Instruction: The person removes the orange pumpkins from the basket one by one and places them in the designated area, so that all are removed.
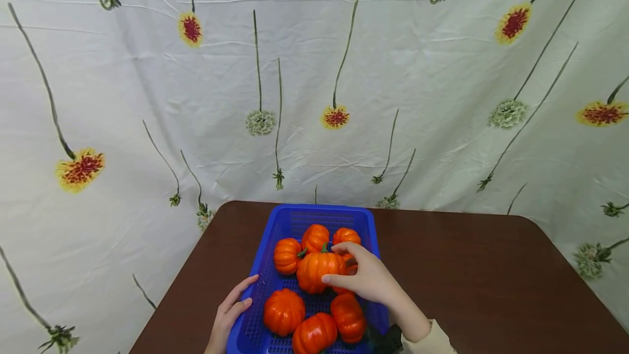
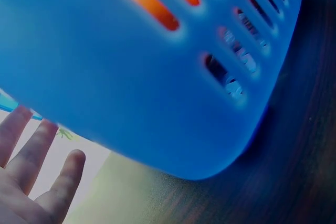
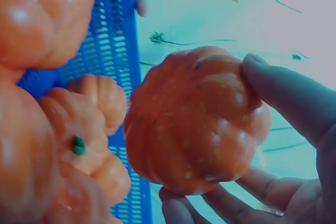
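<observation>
Grip one orange pumpkin [image 1: 316,275] in right hand [image 1: 371,278], between thumb and bent fingers. Hold over middle of blue basket [image 1: 319,208], with green stem [image 1: 324,247] upward in head view. In right wrist view, see underside of same pumpkin, apart from basket wall. Cannot tell from head view whether touching anything below. Rest left hand [image 1: 230,310] at basket's left rim with fingers extended, uncurled, fingertips against plastic; gripping nothing. In basket, count three near pumpkins [image 1: 284,312], close together. Also see far pumpkins [image 1: 316,237], clustered around and partly hidden by right hand and gripped pumpkin. Find basket on left part of brown table [image 1: 442,266]. Behind, note white cloth [image 1: 304,70] printed with long-stemmed flowers [image 1: 336,117]. At right forearm, note pale sleeve [image 1: 432,340].
</observation>
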### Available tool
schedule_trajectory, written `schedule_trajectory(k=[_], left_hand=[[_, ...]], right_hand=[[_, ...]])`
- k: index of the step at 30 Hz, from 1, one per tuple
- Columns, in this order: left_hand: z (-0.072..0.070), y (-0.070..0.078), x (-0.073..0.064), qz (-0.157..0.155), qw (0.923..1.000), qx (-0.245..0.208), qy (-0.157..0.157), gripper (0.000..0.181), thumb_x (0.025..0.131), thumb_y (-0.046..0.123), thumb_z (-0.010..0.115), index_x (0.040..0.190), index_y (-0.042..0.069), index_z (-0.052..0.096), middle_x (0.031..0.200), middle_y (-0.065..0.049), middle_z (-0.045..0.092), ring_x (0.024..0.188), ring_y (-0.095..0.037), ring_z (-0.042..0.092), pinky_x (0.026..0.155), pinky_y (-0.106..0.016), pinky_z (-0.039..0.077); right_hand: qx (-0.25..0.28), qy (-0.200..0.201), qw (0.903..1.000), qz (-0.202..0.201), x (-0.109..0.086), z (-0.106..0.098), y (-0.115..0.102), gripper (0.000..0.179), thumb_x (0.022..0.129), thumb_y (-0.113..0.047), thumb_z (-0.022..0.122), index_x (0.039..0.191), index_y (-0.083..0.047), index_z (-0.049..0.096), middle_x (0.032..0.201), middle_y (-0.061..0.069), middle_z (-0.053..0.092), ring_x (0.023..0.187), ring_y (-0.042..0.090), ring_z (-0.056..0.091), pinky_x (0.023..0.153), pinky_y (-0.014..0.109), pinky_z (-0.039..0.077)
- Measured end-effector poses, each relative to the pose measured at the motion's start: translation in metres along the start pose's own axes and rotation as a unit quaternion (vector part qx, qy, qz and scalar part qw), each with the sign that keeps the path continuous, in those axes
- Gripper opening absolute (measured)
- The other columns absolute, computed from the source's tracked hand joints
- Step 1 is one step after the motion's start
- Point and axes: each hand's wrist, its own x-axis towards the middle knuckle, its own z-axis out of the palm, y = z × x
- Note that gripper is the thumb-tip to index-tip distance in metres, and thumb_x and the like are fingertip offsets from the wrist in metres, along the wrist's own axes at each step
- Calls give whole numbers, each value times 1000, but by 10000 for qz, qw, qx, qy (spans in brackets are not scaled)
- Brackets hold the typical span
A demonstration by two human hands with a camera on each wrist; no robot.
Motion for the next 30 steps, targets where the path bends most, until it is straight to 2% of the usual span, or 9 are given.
schedule_trajectory(k=[5,9,13,16,19,23,30], left_hand=[[0,0,1,41,10000,-17,-32,42,97,12,42,137,-2,42,120,4,58,102,-21,59,79,-35,52],[0,0,1,34,10000,27,11,42,97,12,42,136,-2,42,120,4,58,102,-22,59,80,-35,52],[1,0,0,-105,9998,41,133,42,97,12,42,136,-2,42,120,3,57,103,-23,58,80,-35,51],[3,1,0,-248,9992,-3,319,41,96,11,42,135,0,45,121,-2,56,102,-25,58,78,-36,52],[4,2,-1,-364,9983,-58,458,41,95,11,43,134,2,47,122,-7,54,101,-27,59,77,-37,52],[4,3,-1,-356,9983,-76,453,41,95,10,42,135,1,46,124,-11,53,102,-28,58,77,-38,52],[4,2,-1,-422,9984,-152,352,42,95,11,43,136,1,45,126,-13,50,102,-26,58,78,-38,52]], right_hand=[[209,498,9984,178,-1,-10,2,63,74,-41,77,126,-11,56,124,5,56,101,24,58,74,35,51],[543,849,9944,322,-4,-17,4,65,72,-35,80,128,-12,56,124,5,56,95,23,60,72,33,52],[775,1221,9888,358,-8,-23,9,64,72,-33,81,128,-14,57,123,4,57,97,23,61,75,34,52],[898,1461,9846,329,-11,-27,13,64,72,-31,81,128,-14,56,124,5,56,101,24,60,79,36,52],[1048,1642,9804,282,-13,-30,18,62,73,-28,81,128,-13,56,122,6,56,104,26,60,81,36,51],[1221,1827,9752,272,-16,-35,25,61,75,-24,80,129,-10,56,122,9,56,105,27,60,81,33,51],[1517,2060,9648,601,-21,-41,37,63,77,-24,78,132,-12,51,127,15,54,111,33,57,82,33,51]])
